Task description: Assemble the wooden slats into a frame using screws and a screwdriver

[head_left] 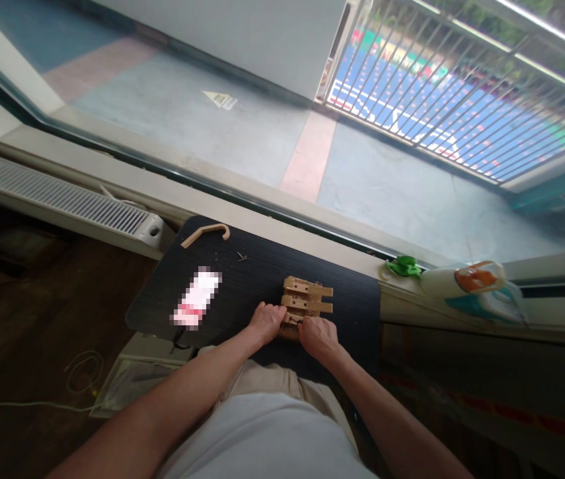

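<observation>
A small wooden assembly [307, 297] of stacked slats lies on a black tabletop [347, 293], near its front edge. My left hand [266, 322] is curled against the assembly's near left side. My right hand [318, 334] grips its near right end, fingers closed on the wood. Both forearms reach forward from my lap. A curved wooden piece [206, 233] lies apart at the table's far left corner. A few tiny screws [241, 255] lie near the back edge.
A pink and white pixelated patch [197, 297] covers something on the left of the table. A white radiator [63, 196] runs along the left wall. On the windowsill to the right are a green object [404, 267] and a white, orange-marked bottle [466, 279]. A cable [28, 402] lies on the floor.
</observation>
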Motion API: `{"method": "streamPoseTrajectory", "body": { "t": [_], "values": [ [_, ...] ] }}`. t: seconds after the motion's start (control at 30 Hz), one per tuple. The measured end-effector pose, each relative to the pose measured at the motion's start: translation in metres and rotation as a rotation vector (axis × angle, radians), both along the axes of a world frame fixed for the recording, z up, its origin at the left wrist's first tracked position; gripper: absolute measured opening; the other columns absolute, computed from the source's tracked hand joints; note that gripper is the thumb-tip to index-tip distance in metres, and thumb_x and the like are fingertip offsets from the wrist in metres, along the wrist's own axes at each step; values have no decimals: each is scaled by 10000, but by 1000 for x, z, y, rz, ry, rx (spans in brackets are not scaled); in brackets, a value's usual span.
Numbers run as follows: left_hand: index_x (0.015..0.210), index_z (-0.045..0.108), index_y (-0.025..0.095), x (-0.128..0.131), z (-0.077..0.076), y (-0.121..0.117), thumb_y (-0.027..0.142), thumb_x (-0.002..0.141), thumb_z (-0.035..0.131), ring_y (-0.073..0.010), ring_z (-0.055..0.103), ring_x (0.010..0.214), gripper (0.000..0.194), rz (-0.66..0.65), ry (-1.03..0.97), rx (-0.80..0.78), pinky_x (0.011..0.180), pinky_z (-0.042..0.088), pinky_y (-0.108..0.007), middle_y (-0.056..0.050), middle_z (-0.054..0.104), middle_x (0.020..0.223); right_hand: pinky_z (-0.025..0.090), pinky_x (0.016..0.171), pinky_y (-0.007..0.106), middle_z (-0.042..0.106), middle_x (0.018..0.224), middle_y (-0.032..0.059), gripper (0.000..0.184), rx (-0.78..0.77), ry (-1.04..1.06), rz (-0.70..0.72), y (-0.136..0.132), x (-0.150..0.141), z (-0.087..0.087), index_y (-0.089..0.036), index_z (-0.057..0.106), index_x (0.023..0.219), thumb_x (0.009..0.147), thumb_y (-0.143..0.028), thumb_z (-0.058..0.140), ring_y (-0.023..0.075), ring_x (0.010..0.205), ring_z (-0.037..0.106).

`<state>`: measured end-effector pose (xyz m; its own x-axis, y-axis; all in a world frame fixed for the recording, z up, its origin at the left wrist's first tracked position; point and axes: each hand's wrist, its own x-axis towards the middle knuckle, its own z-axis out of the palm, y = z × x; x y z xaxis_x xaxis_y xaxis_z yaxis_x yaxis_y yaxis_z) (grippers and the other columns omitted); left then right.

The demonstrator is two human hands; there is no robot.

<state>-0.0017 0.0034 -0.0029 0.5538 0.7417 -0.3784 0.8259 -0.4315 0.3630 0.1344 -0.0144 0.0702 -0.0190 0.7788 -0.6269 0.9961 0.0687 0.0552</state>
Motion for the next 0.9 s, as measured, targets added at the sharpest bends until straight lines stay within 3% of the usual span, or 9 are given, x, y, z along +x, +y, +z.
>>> {"method": "streamPoseTrajectory", "body": {
  "t": [0.2,0.33,0.5,0.7,0.9],
  "values": [
    [944,535,170,0,-1,-1,141,853,337,-213,608,867,220,28,-22,-7,787,403,-358,-87,669,894,455,676,278,683,859,114,250,47,-3,162,5,-3,11,-160,606,966,866,-133,379,204,817,647],
    [956,531,170,-1,0,-1,140,848,347,-214,611,874,215,34,-22,-12,784,407,-354,-89,670,895,459,675,279,676,875,142,275,18,54,256,10,-8,13,-126,636,881,853,-73,367,212,840,642],
    [946,535,168,0,-1,-1,136,840,360,-227,618,873,207,30,-20,-24,772,411,-359,-95,671,895,462,668,287,685,831,136,267,8,58,166,9,-11,3,-115,647,850,843,-106,380,219,817,647],
    [944,534,169,0,0,0,139,833,369,-234,618,882,202,36,-25,-30,780,413,-372,-90,673,903,453,686,292,685,884,119,332,84,28,-140,5,-6,-3,-159,647,818,877,-300,352,213,824,644],
    [951,529,174,-1,1,0,151,832,371,-228,622,875,199,40,-20,-36,784,414,-368,-91,676,896,448,703,302,679,895,122,231,19,-11,-57,8,-10,13,-152,599,954,834,-288,455,225,861,635]
  ]
}}
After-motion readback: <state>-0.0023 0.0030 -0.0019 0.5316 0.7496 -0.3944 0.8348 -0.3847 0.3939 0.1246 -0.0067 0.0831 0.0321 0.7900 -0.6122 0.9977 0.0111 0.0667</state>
